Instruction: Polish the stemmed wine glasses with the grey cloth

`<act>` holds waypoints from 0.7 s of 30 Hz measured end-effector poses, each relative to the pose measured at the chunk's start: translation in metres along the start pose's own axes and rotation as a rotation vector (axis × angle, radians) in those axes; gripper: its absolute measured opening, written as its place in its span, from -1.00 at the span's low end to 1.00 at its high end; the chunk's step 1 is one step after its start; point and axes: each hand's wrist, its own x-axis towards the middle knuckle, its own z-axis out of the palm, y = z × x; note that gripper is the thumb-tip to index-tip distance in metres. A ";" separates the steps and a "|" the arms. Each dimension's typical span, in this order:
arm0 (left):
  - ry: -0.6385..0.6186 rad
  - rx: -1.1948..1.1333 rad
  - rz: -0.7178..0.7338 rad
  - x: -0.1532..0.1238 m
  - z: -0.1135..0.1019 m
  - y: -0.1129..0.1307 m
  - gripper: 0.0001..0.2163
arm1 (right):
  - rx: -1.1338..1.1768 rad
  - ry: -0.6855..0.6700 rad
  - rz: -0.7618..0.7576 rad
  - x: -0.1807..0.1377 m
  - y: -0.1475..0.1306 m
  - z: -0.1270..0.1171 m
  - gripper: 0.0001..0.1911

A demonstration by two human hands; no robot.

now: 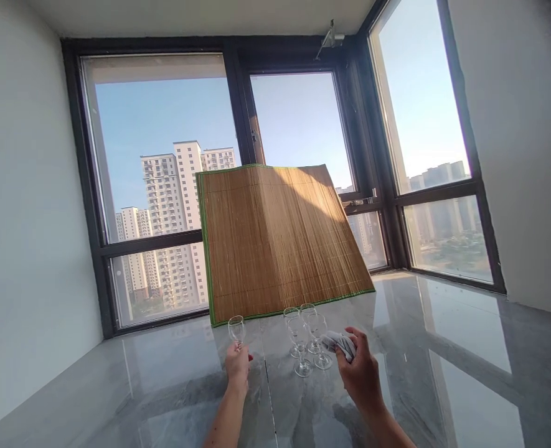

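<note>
My left hand (238,366) is closed round the lower part of a clear wine glass (236,326), whose bowl points up; its foot is hidden by the fingers. In my right hand (362,367) is a bunched, light grey cloth (339,343) with dark lines, gripped between thumb and fingers. Several more clear stemmed glasses (298,333) stand upright in a close group between my hands, just left of the cloth. They rest on the grey, glossy stone surface (200,386).
Behind the glasses a brown bamboo mat (275,242) with green edging leans up against the window. Dark window frames (154,242) run along the back and right, with tall buildings (172,186) outside. A white wall (27,186) closes the left side.
</note>
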 end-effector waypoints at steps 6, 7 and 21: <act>0.078 -0.018 0.083 -0.024 0.002 0.029 -0.74 | 0.114 -0.039 -0.072 -0.005 -0.012 -0.003 -0.63; 0.065 -0.060 0.189 -0.033 0.004 0.037 -0.74 | 0.135 -0.050 -0.087 -0.006 -0.014 -0.003 -0.63; -0.417 0.359 0.572 -0.116 0.012 0.080 -0.80 | 0.645 -0.322 0.244 0.004 -0.032 -0.013 -0.56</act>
